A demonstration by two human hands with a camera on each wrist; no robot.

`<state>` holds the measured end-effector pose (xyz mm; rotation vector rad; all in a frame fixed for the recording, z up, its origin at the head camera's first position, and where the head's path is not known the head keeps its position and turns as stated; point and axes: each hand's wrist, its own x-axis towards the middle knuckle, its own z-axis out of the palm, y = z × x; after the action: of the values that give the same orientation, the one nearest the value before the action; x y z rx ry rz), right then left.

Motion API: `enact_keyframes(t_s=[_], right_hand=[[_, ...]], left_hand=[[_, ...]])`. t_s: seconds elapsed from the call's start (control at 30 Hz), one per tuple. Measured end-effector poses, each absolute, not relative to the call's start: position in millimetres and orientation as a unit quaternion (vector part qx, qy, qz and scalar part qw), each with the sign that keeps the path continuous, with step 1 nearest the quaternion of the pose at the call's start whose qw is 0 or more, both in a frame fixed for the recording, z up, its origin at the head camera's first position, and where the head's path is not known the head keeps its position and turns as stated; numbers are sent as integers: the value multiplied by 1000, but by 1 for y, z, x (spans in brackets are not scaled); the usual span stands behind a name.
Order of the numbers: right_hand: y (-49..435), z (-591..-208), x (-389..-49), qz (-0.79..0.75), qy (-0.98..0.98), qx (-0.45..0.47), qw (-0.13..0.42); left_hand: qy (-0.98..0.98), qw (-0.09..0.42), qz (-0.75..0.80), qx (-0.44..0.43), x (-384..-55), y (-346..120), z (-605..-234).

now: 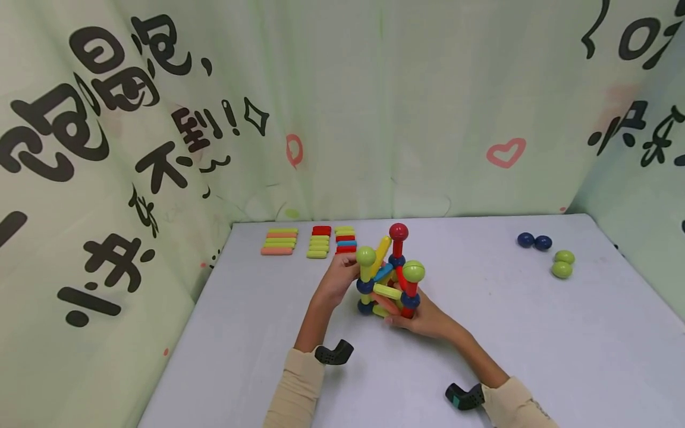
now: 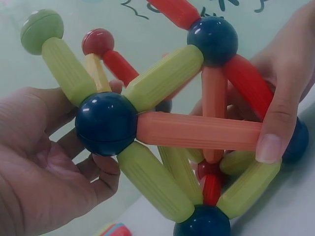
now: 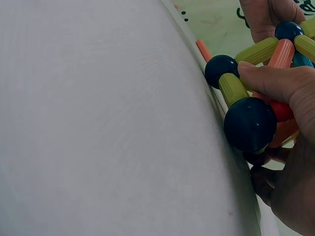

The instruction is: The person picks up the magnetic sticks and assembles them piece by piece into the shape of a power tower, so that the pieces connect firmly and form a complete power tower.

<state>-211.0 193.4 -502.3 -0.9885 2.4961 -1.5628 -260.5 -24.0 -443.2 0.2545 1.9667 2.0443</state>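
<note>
A magnetic stick-and-ball structure point(image 1: 386, 291) stands upright between the two hands, its lower balls at about table level. Blue balls join its green, orange, red, yellow and light blue sticks; a red ball point(image 1: 398, 232) and two green balls top it. At its back left, my left hand point(image 1: 341, 279) holds it, fingers curled behind a blue ball point(image 2: 106, 123) in the left wrist view. My right hand point(image 1: 428, 318) grips the lower right part, its thumb against an orange stick point(image 2: 197, 130). Its other fingers are partly hidden behind the sticks.
Rows of loose sticks point(image 1: 279, 242) in green, orange, red and blue lie at the table's back left. Two blue balls point(image 1: 526, 240) and two green balls point(image 1: 562, 270) sit at the back right. A printed curtain point(image 1: 342, 119) rises behind the white table point(image 1: 225, 356).
</note>
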Motion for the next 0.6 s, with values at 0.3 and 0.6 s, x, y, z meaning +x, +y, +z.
enact_keyframes(t_s=[0.3, 0.6], right_hand=[[193, -499, -209, -514, 800, -307, 37], [198, -503, -210, -500, 819, -280, 32]], left_hand=[[670, 166, 718, 86, -261, -22, -442], [730, 67, 680, 21, -272, -41, -457]])
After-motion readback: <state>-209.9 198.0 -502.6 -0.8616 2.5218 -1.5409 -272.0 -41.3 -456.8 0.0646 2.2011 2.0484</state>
